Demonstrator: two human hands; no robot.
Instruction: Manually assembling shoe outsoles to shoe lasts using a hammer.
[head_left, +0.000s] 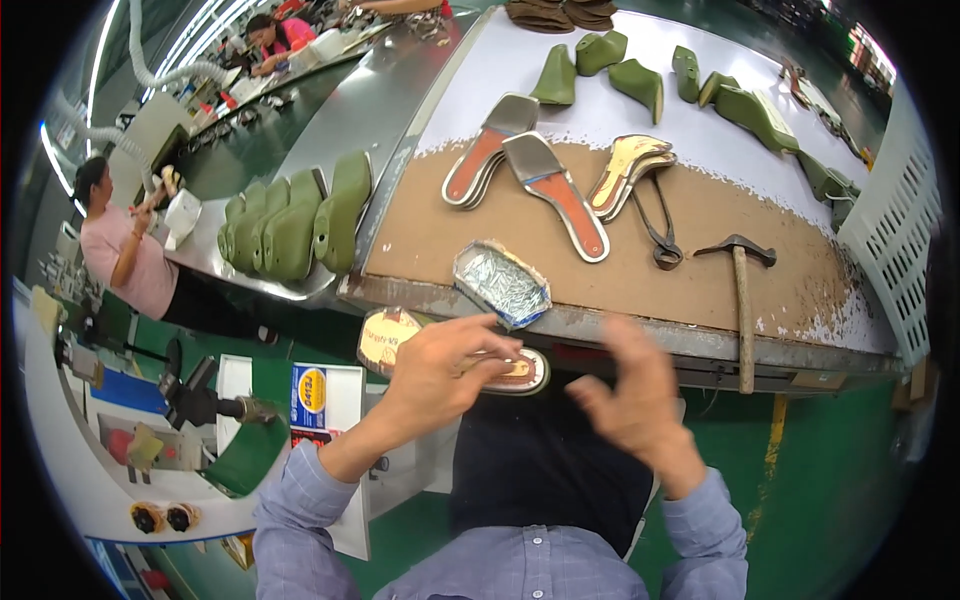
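Seeing our left hand (pixel 440 370) bent over the insole-topped last (pixel 388 340), directly beneath the grip; thumb and fingertips close, can't tell if they're clamped on anything. Our right hand (pixel 630 400) is blurred, fingers spread, nothing visible in it, just right of the last. We'd guess the last is stiff, fairly weighty, slick-sided; insole light, bendy. Best hold: around both sides at mid-length. Nail tray (pixel 541 301) sits just beyond our left fingers.

Worktop (pixel 400 250), brown and white, worn | nail tray (pixel 500 280) | wood-handled hammer (pixel 741 290), overhanging edge | pincers (pixel 665 248) | insoles (pixel 570 210), some stacked | green shoe lasts (pixel 555 78)
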